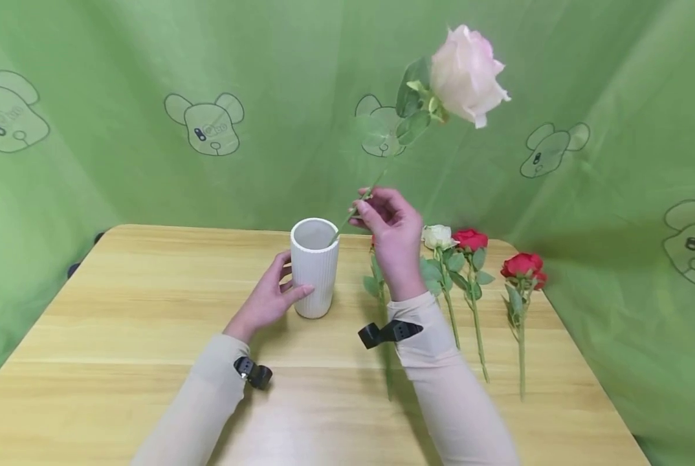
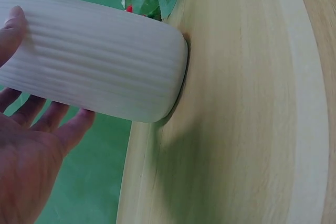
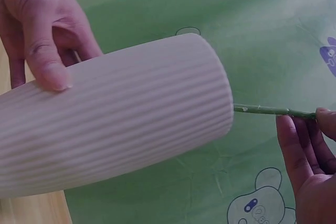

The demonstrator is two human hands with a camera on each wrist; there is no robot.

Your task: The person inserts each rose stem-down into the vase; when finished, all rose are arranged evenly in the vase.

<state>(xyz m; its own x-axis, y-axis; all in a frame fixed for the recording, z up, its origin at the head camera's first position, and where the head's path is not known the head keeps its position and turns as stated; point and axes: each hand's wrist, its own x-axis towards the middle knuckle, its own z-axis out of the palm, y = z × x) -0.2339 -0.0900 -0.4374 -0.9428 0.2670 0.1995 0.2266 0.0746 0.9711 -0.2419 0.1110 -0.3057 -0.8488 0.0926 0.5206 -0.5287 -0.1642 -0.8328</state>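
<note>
Two hands, one vase (image 1: 314, 268) gripped left, one pink rose (image 1: 466, 74) pinched right (three roses (image 1: 475, 259) on table (image 1: 120, 310)).

One white vase (image 1: 314, 268), one pink rose (image 1: 466, 74) aloft, and four roses lying at right: one white (image 1: 438, 237), three red (image 1: 470, 239) (image 1: 522, 265) (image 1: 373, 241).

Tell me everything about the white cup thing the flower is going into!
The white vase is a tall round tube with thin ribs running up its sides and an open top. It looks like matte ceramic. It stands upright on the wooden table. The left hand wraps around its side, thumb in front. The pink rose leans in, its green stem passing over the rim, held by the right hand.
</note>
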